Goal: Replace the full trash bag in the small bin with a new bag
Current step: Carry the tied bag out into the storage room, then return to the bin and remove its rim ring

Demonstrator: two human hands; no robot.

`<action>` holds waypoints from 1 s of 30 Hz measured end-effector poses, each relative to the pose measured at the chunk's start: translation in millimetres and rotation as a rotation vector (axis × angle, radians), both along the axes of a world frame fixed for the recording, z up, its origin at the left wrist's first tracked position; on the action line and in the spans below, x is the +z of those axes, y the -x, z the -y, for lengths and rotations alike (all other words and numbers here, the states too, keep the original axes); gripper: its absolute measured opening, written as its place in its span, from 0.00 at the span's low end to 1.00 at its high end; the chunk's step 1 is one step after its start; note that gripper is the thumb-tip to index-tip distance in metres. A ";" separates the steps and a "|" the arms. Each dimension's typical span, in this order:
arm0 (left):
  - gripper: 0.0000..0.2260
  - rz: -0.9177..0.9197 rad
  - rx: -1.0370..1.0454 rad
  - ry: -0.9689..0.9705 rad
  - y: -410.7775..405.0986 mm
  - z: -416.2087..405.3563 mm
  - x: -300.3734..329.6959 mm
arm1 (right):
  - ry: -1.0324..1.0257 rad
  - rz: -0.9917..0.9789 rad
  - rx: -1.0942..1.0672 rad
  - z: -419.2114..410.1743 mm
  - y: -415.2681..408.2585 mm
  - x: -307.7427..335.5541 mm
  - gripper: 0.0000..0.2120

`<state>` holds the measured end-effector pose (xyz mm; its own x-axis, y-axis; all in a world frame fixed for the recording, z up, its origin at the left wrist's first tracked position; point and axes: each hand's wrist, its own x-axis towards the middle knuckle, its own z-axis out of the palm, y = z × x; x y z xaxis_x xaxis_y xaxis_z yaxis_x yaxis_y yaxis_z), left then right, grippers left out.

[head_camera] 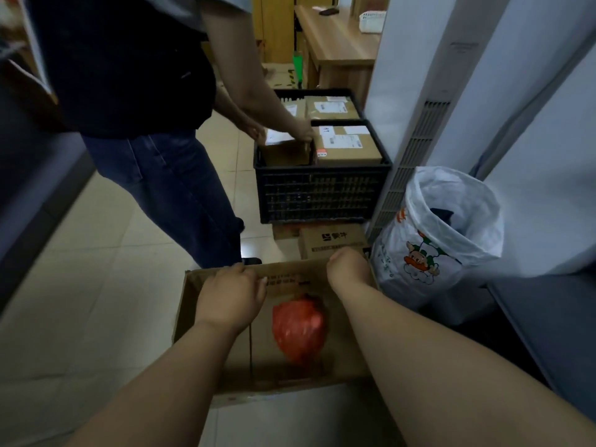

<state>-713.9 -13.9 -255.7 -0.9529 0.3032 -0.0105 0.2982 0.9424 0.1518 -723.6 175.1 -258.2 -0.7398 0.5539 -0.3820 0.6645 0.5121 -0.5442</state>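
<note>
Both hands are working the far edge of an open cardboard box (225,366) on the floor. The left hand (230,296) is curling its fingers over the far wall, gripping it. The right hand (346,267) is hooking over the same rim further right; its fingers are hidden behind the cardboard, so it is probably gripping too, though I cannot tell for sure. That two-handed hold suggests the box is being steadied or dragged.

Inside the box a red plastic bag (298,330) is lying bunched up. Just right of the box, the small bin's white printed trash bag (442,233) is standing open, dark rubbish showing inside, apparently not yet pulled out.

Further off, another person's hands (303,132) are lifting a parcel (283,150) in a black crate (319,195).
</note>
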 end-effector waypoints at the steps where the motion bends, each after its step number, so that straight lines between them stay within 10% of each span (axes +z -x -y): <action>1: 0.16 -0.015 -0.013 -0.001 2.8 -6.4 5.3 | -0.003 0.000 0.003 -4.6 -3.2 5.1 0.12; 30: 0.17 -0.214 -0.904 -0.139 -55.6 -148.9 146.0 | -0.273 -0.101 -0.722 -40.1 -228.8 146.0 0.14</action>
